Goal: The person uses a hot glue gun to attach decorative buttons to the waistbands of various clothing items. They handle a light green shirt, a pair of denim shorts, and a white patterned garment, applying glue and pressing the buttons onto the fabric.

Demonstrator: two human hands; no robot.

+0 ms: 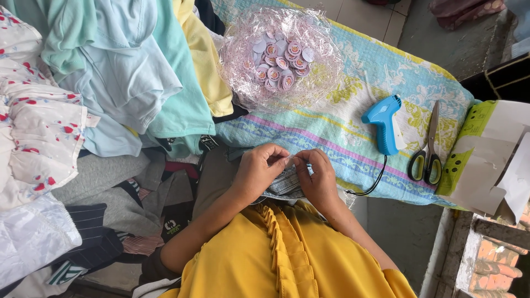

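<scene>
At lower centre, both hands, left hand (258,168) and right hand (318,177), pinch a grey striped garment (285,186) in a tight grip, close to the blue tagging gun (383,123) and scissors (428,153) on the worktop (342,121).

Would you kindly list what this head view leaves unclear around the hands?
- Head view: what the left hand and right hand pinch is hidden by the fingers.
- Striped garment: mostly covered by both hands.
- Round tags in crinkled plastic: print too small.
- Cardboard box: cut off at right edge.
</scene>
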